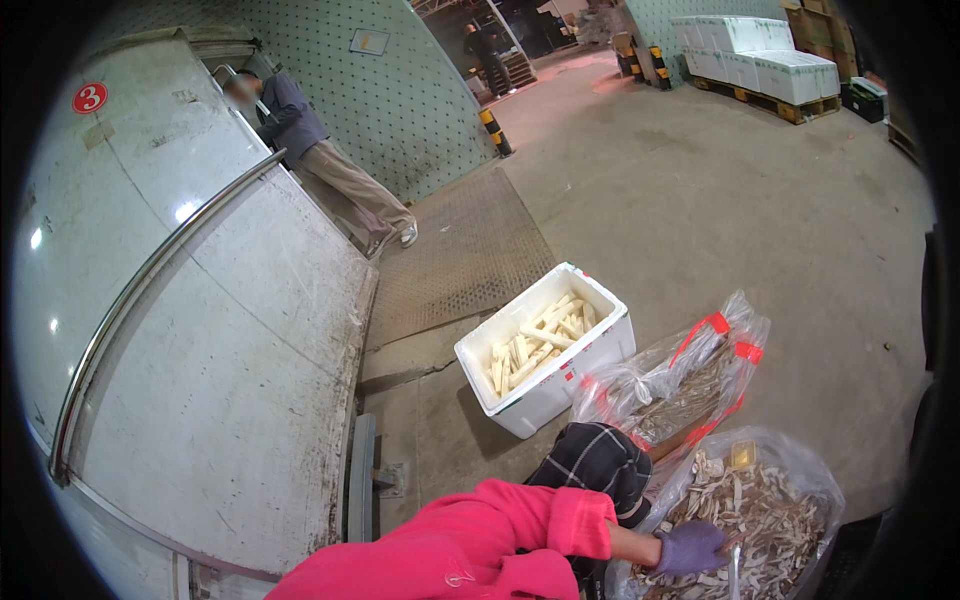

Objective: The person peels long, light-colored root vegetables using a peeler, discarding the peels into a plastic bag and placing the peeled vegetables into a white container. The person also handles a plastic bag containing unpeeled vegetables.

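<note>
My left hand [690, 547], in a purple knit glove, is low over a clear plastic bag [829, 491] of pale and brown peelings [739, 499]. At its fingertips is a narrow whitish piece [734, 566]; I cannot tell whether the fingers hold it. My right hand is out of view. Beyond my plaid-covered knee [592, 457] stands a white foam box [525, 420] with peeled, cream-coloured root sticks [544, 337] inside. Between box and peelings lies a transparent bag [682, 382] with red tape, holding long brown roots or stalks.
A metal rail [150, 277] crosses the large white door [247, 322] at left, where a person [300, 135] leans. A ribbed metal plate [465, 255] lies on the floor. Striped posts [495, 133] flank the far opening. White boxes [757, 60] stand on a wooden pallet [799, 111].
</note>
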The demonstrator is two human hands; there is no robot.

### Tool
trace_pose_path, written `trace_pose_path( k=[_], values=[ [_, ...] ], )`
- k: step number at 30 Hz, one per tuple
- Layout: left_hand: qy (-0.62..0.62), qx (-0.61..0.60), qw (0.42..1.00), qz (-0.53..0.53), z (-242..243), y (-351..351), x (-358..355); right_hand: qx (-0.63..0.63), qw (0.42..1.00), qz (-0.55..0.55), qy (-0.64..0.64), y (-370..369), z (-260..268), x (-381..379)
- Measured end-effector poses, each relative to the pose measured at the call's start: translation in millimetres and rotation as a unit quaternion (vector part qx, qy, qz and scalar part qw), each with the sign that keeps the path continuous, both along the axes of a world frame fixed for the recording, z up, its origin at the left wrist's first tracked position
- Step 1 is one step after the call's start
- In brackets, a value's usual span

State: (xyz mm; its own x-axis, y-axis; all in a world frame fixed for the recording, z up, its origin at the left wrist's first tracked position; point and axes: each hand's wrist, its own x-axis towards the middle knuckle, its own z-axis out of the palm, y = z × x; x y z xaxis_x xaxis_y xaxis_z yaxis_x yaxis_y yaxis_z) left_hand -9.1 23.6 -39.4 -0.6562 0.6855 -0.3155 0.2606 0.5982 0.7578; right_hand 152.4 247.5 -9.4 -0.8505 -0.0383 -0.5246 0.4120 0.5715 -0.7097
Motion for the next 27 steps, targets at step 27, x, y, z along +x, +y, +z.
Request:
trace_pose_path(
  k=[27],
  values=[
    [-0.239, 0.110, 0.950, 0.168, 9, -10, -17, -0.231, 0.949, -0.213, -0.002, -14, 38, 16]
  ],
)
